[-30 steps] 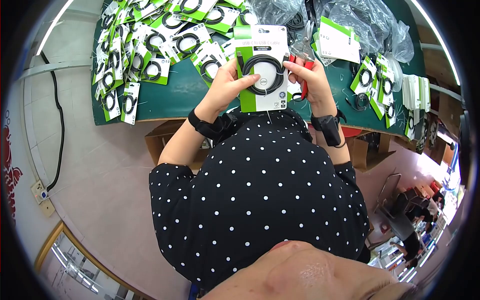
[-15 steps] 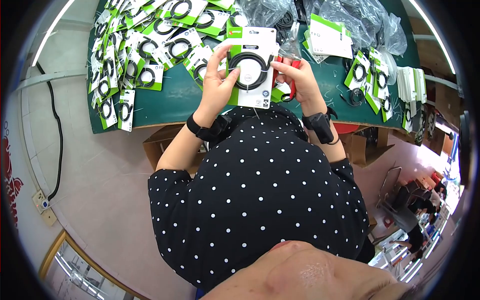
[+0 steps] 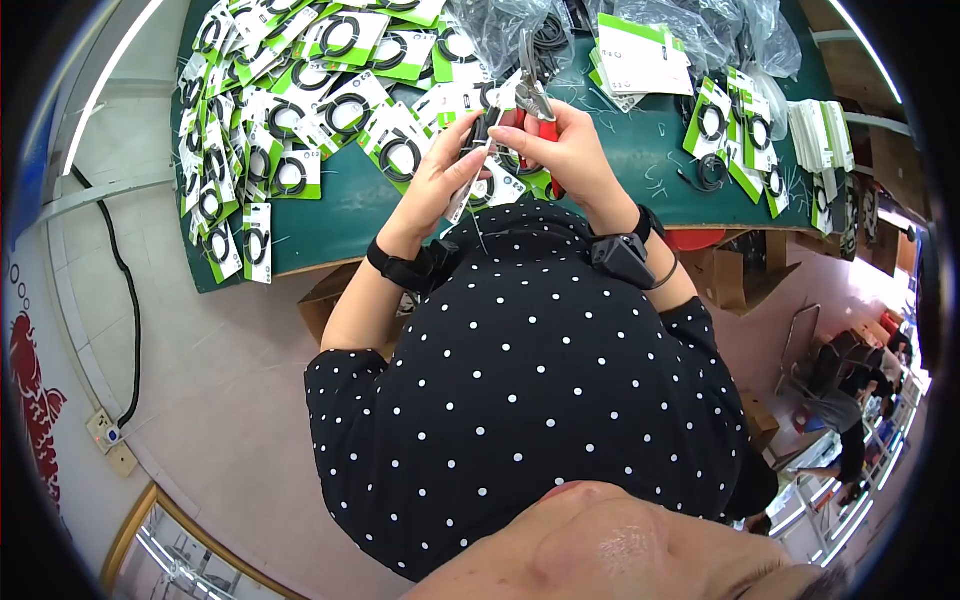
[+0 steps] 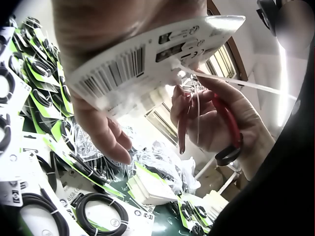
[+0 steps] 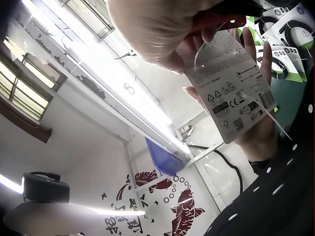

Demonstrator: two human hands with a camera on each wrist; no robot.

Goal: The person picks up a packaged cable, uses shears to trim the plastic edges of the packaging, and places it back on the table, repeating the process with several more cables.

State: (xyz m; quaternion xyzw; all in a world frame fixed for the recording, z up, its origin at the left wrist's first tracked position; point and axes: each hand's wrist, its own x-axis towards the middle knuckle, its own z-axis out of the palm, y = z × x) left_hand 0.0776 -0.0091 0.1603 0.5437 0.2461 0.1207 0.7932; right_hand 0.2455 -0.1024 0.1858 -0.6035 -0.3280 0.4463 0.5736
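Observation:
My left hand (image 3: 435, 185) holds a packaged cable card (image 3: 466, 192) by its edge. In the head view the card stands nearly edge-on. Its printed back, with a barcode (image 4: 115, 71), faces the left wrist view. A white cable tie (image 4: 236, 81) comes through the back, its long tail sticking out. My right hand (image 3: 580, 165) grips pliers with red handles (image 4: 227, 118), their metal head (image 3: 533, 98) pointing away from the body. The right thumb and fingers are at the card's upper edge. In the right wrist view another tie loop (image 5: 197, 56) arches near the card's top.
A heap of carded black cables (image 3: 345, 115) covers the table's left side. Clear plastic bags (image 3: 690, 35) lie at the back, near a stack of cards (image 3: 645, 58). More carded cables (image 3: 712, 120) and a standing row of cards (image 3: 815, 135) are on the right.
The card was facing the head camera with its coiled cable showing; now it is turned edge-on, its back towards the wrists. The pliers stay in the right hand, which has moved slightly left.

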